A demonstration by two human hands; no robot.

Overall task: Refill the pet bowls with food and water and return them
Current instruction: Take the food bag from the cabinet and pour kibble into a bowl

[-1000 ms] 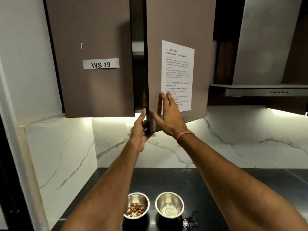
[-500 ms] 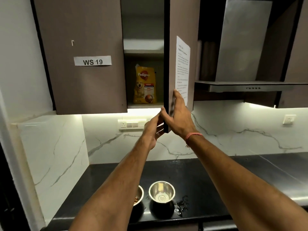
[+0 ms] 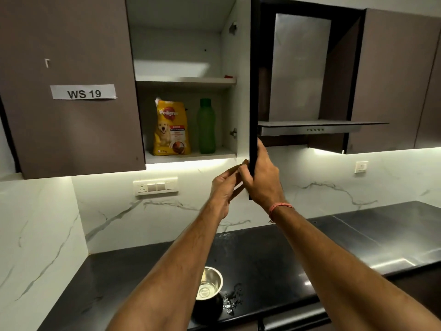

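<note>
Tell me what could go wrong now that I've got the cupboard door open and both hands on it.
The cabinet door stands edge-on near your head; you might bump it reaching in. The food bag and green bottle stand close together, so grabbing one could topple the other. Spilled water beside the steel bowl could let it slide.

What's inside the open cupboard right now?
On the lower shelf stand a yellow dog food bag and a green bottle. The upper shelf shows only something small and red at its right end.
</note>
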